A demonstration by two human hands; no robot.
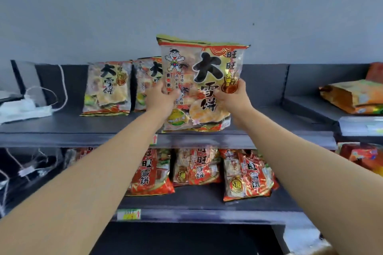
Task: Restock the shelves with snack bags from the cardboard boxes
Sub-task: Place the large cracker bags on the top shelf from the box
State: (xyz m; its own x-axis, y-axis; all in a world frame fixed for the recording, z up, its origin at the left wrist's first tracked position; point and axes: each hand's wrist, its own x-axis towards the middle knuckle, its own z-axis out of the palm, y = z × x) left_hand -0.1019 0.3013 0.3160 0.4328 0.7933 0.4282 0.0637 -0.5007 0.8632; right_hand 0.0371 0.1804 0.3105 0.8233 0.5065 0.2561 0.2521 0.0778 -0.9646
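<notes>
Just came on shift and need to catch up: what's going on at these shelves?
A person grips a large snack bag upright with the left hand and right hand, one on each side, its bottom by the front edge of the top shelf. Two matching bags stand at the back of that shelf, to its left. Red bags sit on the shelf below.

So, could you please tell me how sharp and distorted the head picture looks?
Head view: wide-angle distortion bows the top shelf; the held snack bag reads sharp, with slight glare on its film; the red bags below look softer; light is even.
</notes>
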